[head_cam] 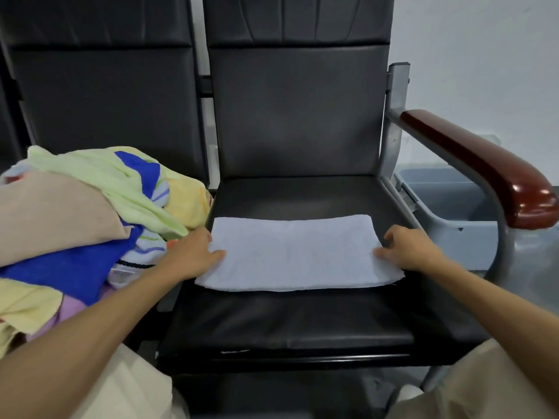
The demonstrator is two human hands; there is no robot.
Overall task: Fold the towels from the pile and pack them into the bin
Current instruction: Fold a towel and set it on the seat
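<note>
Your knees face black seat. On seat: pale blue towel, folded flat; left hand pinches its left end, right hand its right. Beside seat: pile left, grey bin right.

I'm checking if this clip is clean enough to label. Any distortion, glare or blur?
Head view: wide-angle distortion bows the armrest and chair back toward the edges; a glare spot sits on the glossy armrest tip; the light blue towel is sharp and evenly lit, with a soft shadow under its front edge; the left hand and right hand show no motion blur.
</note>
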